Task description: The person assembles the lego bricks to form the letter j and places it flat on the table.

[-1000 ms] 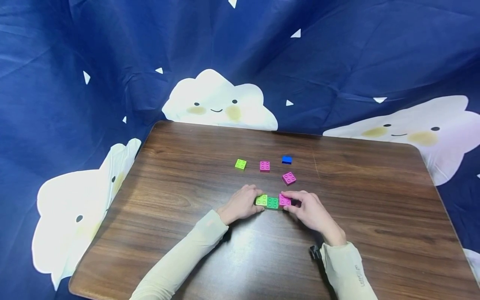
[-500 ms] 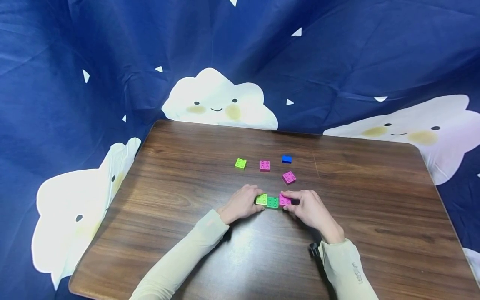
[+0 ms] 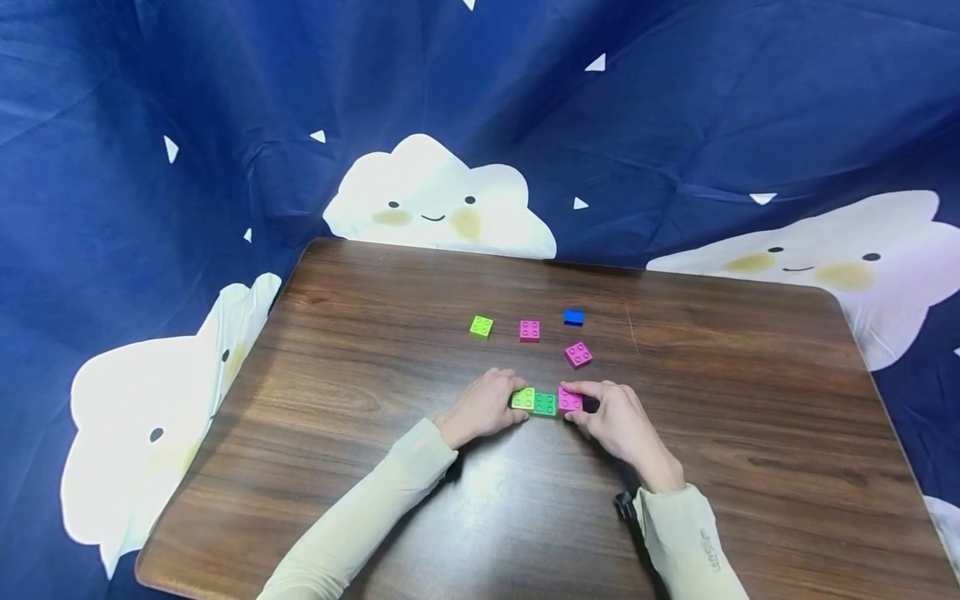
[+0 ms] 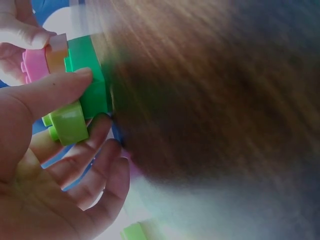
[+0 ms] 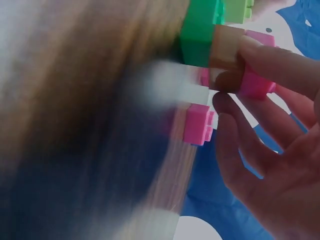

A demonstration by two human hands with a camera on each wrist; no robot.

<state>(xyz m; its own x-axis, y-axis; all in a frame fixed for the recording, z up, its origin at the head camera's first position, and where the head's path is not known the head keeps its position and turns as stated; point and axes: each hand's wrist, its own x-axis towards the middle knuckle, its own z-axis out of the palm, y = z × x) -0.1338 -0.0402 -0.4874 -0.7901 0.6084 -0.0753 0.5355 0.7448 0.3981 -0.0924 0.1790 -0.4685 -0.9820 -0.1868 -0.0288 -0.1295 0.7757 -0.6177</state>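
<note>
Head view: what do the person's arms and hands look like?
The left sleeve and right sleeve are long and pale cream. Dark lettering, too blurred to read, marks the right one. A small black object shows beside it. The left hand and right hand are ungloved.

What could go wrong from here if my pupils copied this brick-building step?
1. The right hand pinches the held pink brick above an orange-brown brick; uneven pressure might loosen that pair.
2. The left hand grips the lime brick beside the green brick; a slip could shift them.
3. The angled pink brick lies just beyond the right hand, so fingers might knock it.
</note>
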